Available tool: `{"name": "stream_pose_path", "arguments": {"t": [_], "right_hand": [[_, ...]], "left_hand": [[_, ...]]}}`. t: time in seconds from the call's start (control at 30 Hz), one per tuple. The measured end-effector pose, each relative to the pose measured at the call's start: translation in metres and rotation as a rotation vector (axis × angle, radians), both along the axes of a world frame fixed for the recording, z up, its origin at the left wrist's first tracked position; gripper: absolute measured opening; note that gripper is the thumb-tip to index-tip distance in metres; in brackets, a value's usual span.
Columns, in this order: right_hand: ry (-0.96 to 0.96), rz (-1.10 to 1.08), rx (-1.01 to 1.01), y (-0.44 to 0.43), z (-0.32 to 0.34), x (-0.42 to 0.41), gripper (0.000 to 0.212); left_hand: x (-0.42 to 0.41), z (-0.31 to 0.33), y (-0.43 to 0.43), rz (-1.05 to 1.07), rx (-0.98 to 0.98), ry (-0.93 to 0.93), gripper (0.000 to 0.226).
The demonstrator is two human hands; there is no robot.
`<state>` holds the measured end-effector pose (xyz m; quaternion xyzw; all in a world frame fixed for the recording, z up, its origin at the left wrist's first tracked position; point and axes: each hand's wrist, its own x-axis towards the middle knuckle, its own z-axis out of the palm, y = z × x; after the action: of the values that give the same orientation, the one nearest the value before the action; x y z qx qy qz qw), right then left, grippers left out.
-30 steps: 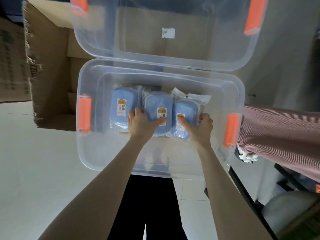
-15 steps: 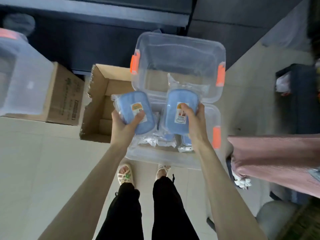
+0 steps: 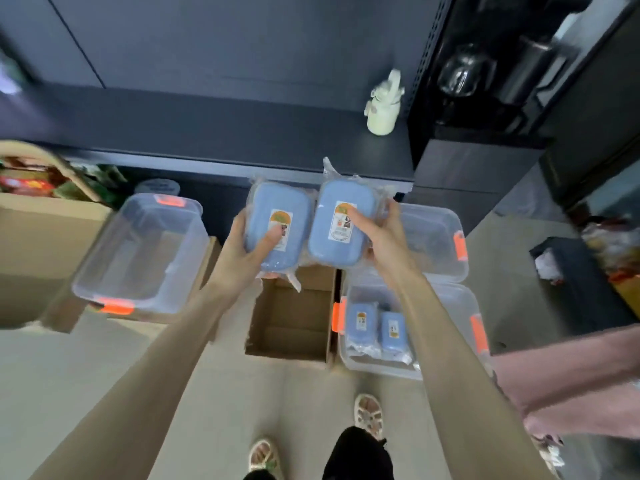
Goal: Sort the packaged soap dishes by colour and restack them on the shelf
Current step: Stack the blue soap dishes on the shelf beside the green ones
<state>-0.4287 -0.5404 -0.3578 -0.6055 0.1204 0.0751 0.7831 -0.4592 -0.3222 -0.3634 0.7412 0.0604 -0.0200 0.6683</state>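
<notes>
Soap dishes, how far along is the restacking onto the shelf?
Done: no dishes show on the shelf. In hand: the left hand grips the left dish, the right hand the right dish, both blue, held up before the shelf. Left: stack those, then the two blue dishes in the bin.

There are four blue dishes (image 3: pixel 263 209), two held and two inside a bin, three clear bins (image 3: pixel 138 251), one open box (image 3: pixel 291 323), two hands (image 3: pixel 239 261) and two sandals (image 3: pixel 369 415).
</notes>
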Motion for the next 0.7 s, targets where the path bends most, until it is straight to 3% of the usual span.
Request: {"name": "stream_pose_path", "arguments": {"t": [0.07, 0.13, 0.2, 0.37, 0.47, 0.6, 0.7], "right_hand": [[-0.066, 0.006, 0.045, 0.023, 0.021, 0.007, 0.096], [-0.15, 0.021, 0.064, 0.039, 0.046, 0.018, 0.114], [-0.236, 0.024, 0.062, 0.049, 0.073, 0.036, 0.106], [-0.37, -0.033, 0.024, 0.073, 0.14, 0.088, 0.058], [-0.434, -0.057, 0.014, 0.082, 0.164, 0.123, 0.044], [-0.49, -0.13, 0.006, 0.091, 0.193, 0.168, 0.048], [-0.584, -0.136, -0.048, 0.097, 0.211, 0.197, 0.061]], "left_hand": [[0.009, 0.021, 0.031, -0.048, -0.034, -0.014, 0.068], [0.025, 0.041, 0.057, -0.073, -0.088, -0.016, 0.07], [0.045, 0.064, 0.074, -0.084, -0.118, -0.033, 0.066], [0.109, 0.115, 0.094, -0.035, -0.089, -0.153, 0.072], [0.15, 0.139, 0.097, -0.008, -0.071, -0.198, 0.068], [0.194, 0.167, 0.095, 0.052, -0.134, -0.318, 0.063], [0.229, 0.182, 0.095, 0.059, -0.178, -0.387, 0.04]]}}
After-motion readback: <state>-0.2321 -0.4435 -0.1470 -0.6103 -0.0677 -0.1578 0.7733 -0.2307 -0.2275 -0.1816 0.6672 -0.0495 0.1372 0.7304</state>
